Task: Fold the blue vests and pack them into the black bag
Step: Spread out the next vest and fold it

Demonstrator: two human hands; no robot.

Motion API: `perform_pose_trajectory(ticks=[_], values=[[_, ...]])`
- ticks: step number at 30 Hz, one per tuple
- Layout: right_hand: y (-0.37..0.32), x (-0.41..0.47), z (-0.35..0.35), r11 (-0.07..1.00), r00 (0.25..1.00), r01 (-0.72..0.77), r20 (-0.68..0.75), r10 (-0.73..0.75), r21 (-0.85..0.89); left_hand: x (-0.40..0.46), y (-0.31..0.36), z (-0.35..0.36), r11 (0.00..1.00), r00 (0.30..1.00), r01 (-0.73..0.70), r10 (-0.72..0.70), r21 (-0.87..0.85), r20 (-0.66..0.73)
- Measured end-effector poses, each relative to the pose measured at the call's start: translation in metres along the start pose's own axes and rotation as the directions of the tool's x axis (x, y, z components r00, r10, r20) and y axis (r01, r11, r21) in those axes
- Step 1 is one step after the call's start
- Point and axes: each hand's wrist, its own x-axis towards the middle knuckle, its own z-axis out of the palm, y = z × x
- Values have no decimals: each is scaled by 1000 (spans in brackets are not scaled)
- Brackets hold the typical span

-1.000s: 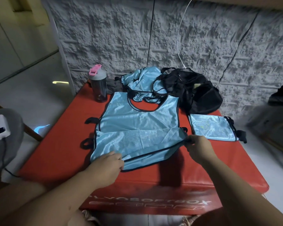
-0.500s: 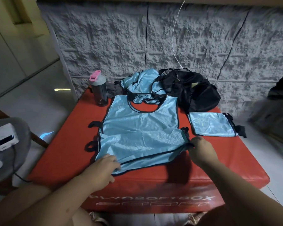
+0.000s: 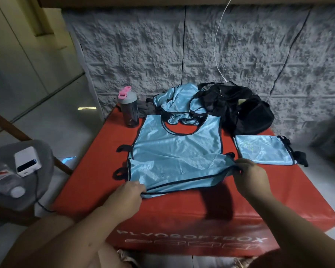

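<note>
Two hands, left hand [image 3: 127, 196] and right hand [image 3: 250, 177], pinch one spread vest's [image 3: 174, 153] hem; one folded vest [image 3: 263, 149] lies beside it.

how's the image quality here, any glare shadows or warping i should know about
Head view: dim, bluish light; the spread blue vest shows a soft sheen, not blown-out glare; the right hand casts a dark shadow on the red box; a small bright reflection sits on the floor at left; wide-angle warping bends the wall seams and box edges; the forearms at the bottom look soft.

Bare red box top [image 3: 211, 207] nearside
</note>
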Motion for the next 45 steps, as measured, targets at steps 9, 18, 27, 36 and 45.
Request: perform_pose_trajectory(ticks=[9,18,27,36,45], values=[[-7,-4,-9,991,998,21,60,-29,130,-10,-7,-11,994,972,82,-96,-69,-216],[-3,-18,-18,999,983,32,178,-37,31,-13,-3,-15,979,957,78,-126,-187,-263],[5,-33,-24,993,977,35,213,-10,-113,-21,-4,-14,969,969,148,-182,-198,-165],[-7,-33,-29,986,965,-145,233,123,78,-24,-4,-28,883,950,219,-289,-415,-115],[-7,-19,-24,926,941,-307,219,260,219,-9,-3,-15,901,952,178,-259,-396,-163]])
